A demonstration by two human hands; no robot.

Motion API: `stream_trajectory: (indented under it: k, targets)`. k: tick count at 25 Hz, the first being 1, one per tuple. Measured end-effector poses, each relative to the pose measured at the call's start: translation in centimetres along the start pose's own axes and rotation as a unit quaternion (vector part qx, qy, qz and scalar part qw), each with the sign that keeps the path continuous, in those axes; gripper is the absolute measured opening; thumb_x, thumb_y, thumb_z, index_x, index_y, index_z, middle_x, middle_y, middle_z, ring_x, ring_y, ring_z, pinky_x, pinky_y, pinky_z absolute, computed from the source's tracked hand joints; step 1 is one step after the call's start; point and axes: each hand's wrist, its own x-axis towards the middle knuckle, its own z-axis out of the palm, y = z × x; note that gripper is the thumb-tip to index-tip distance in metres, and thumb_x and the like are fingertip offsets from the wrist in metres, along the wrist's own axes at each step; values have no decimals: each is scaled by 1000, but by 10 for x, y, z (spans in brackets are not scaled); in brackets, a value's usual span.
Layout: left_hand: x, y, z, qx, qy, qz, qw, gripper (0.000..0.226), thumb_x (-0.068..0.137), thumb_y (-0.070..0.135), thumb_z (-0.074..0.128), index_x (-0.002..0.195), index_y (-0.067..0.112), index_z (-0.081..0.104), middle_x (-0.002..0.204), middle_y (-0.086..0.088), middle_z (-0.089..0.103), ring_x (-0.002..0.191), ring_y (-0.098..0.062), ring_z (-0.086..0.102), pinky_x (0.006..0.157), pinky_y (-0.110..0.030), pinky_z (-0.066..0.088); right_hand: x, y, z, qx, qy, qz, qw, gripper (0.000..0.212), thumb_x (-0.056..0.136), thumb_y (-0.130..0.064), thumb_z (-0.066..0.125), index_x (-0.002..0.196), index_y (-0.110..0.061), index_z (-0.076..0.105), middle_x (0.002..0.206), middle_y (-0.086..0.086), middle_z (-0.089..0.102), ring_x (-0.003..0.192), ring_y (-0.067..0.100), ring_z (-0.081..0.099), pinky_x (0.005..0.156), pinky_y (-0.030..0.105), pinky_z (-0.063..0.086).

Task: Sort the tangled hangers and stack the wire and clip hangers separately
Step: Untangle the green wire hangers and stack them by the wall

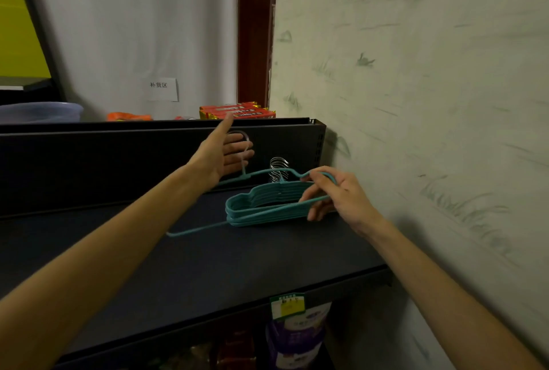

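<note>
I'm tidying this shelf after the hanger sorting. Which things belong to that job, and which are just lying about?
Job: stack of teal hangers; loose teal hanger, pinched by the right hand; left hand at its metal hook.
Lying about: red packets; green tag; paper label.

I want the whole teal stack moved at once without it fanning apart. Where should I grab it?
Grip the bunched metal hooks from above, probably: all necks of the teal hanger stack meet there. The loose hanger across it, pinched by the right hand, should come off first.
</note>
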Motion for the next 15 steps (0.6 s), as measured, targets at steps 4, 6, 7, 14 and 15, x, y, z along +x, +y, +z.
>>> stream_trajectory:
  k: [4,6,7,14,15]
  targets:
    - [-13,23,-25,224,-40,-10,974,63,97,67,39,114,14,67,104,-7,77,94,-24,75,83,-40,58,-6,5,-27,55,125,-6,991,23,104,-22,50,102,-8,68,75,11,74,44,18,61,43,23,50]
    - [-18,25,-41,304,-39,4,952,51,97,58,49,110,15,72,100,-6,78,87,-20,75,76,-36,57,-3,11,-35,90,180,6,980,22,104,-21,50,101,-8,68,71,6,73,43,14,58,41,21,47]
    - [-20,22,-46,290,-47,8,956,43,97,52,54,110,15,73,99,-6,78,81,-18,74,71,-32,56,-2,14,-37,111,200,17,973,22,104,-21,50,101,-9,67,70,4,73,43,12,58,41,20,46]
    - [-14,0,-32,92,-7,91,992,25,105,23,49,100,5,67,76,-5,75,69,-17,69,57,-23,56,21,30,-32,-129,240,28,962,44,97,-39,63,133,-14,57,132,8,65,111,16,62,94,31,53]
    - [-15,4,-27,95,-13,113,989,25,105,22,49,100,5,66,77,-6,75,71,-18,71,59,-24,57,24,24,-29,-214,218,-7,952,60,93,-48,66,143,-18,49,143,2,56,125,13,53,105,32,44]
